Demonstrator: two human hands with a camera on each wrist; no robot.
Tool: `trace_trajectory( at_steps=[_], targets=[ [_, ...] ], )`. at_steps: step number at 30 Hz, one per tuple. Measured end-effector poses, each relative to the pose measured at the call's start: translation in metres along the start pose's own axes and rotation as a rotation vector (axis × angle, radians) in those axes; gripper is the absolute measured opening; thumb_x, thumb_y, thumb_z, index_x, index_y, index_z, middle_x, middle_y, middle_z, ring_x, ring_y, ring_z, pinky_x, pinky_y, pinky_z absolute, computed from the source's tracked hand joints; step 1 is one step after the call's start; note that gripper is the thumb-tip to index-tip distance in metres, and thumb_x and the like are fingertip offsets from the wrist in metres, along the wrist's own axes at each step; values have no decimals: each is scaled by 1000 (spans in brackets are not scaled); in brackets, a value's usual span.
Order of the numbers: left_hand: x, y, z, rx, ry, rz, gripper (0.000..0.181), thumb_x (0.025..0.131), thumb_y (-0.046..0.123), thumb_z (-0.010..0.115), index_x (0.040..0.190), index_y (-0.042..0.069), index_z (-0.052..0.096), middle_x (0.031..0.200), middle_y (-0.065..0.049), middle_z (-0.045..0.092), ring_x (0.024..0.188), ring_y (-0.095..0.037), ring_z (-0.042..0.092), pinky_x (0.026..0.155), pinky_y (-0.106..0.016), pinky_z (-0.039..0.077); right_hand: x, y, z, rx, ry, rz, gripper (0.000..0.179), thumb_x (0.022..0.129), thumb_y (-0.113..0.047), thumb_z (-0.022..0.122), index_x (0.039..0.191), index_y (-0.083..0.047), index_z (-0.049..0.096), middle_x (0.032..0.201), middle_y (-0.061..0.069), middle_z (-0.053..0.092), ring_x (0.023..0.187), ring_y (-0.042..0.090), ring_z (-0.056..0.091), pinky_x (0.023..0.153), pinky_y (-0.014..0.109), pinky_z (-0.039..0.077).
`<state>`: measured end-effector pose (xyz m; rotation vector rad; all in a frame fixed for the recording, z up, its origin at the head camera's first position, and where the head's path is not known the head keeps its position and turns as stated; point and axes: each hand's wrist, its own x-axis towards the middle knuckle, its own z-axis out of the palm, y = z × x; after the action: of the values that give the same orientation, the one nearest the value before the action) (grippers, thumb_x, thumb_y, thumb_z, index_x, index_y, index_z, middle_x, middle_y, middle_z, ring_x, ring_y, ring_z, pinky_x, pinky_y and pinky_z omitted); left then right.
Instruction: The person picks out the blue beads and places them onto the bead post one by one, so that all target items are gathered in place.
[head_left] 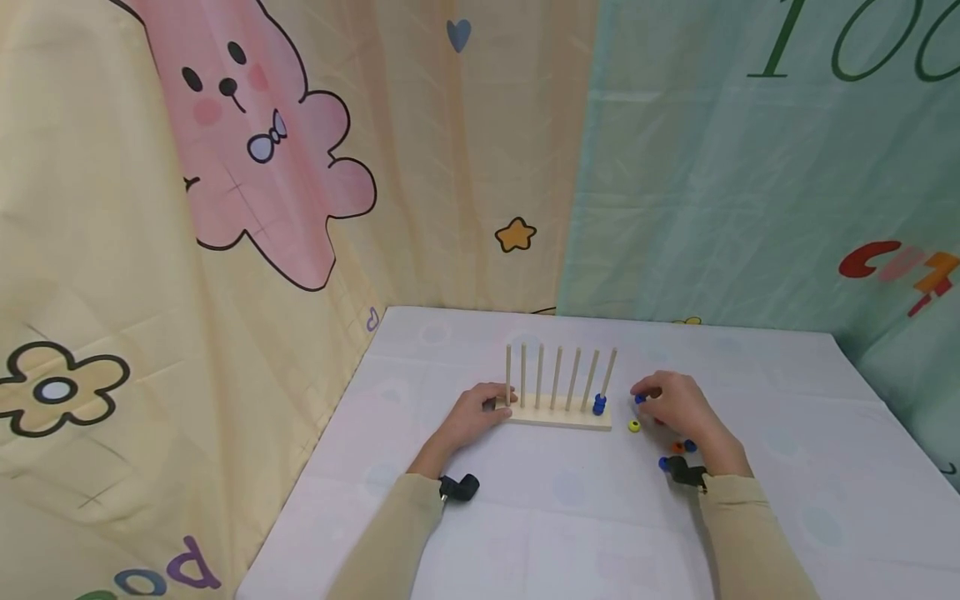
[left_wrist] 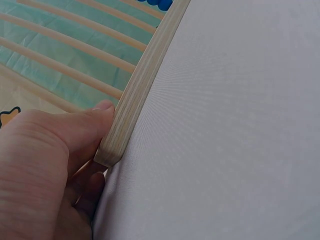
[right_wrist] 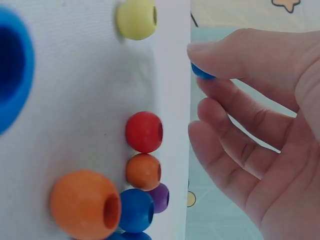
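Note:
A wooden pegboard (head_left: 558, 422) with a row of several upright pegs stands on the table. Blue beads (head_left: 598, 409) are stacked low on its rightmost peg. My left hand (head_left: 474, 417) grips the left end of the base; in the left wrist view its thumb (left_wrist: 95, 120) lies against the edge of the base (left_wrist: 137, 87). To the right of the board, my right hand (head_left: 678, 406) pinches a blue bead (right_wrist: 202, 71) between thumb and forefinger, above the table. The thumb hides most of that bead.
A yellow bead (head_left: 634, 426) lies between the board and my right hand. Below that hand are loose beads: a red one (right_wrist: 144, 132), orange ones (right_wrist: 86, 205), a purple one (right_wrist: 160, 198) and several blue ones (right_wrist: 136, 210). Printed curtains (head_left: 480, 167) hang behind the white table (head_left: 525, 517).

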<state>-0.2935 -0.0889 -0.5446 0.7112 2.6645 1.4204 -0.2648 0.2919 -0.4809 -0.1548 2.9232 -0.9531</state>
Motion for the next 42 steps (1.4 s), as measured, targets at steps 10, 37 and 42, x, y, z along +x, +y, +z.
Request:
trace_trajectory(
  at_steps=[10,37,42],
  targets=[
    [0,1,0,-10,5,1,21,94,21,74,114,24,75,127,8,66,128,-17,53,106,-41,41,0,-1,-4,-25,69,-59,24,89,-6,73,112,-6,76,102,9,64,82,24,58,62,32,54],
    [-3,3,-1,5,-5,-21,26,94,23,73,120,22,74,133,4,63,131,-20,51,108,-43,40,-13,-27,-19,0,231,-170,25,89,-5,75,114,-10,76,107,8,68,93,27,67,79,46,58],
    [-1,3,-1,4,-7,-17,26,94,23,73,120,22,74,133,5,63,132,-19,50,108,-41,39,-17,-37,-23,13,280,-199,26,89,-4,76,114,-10,76,106,7,68,91,26,66,78,46,59]
  ],
)
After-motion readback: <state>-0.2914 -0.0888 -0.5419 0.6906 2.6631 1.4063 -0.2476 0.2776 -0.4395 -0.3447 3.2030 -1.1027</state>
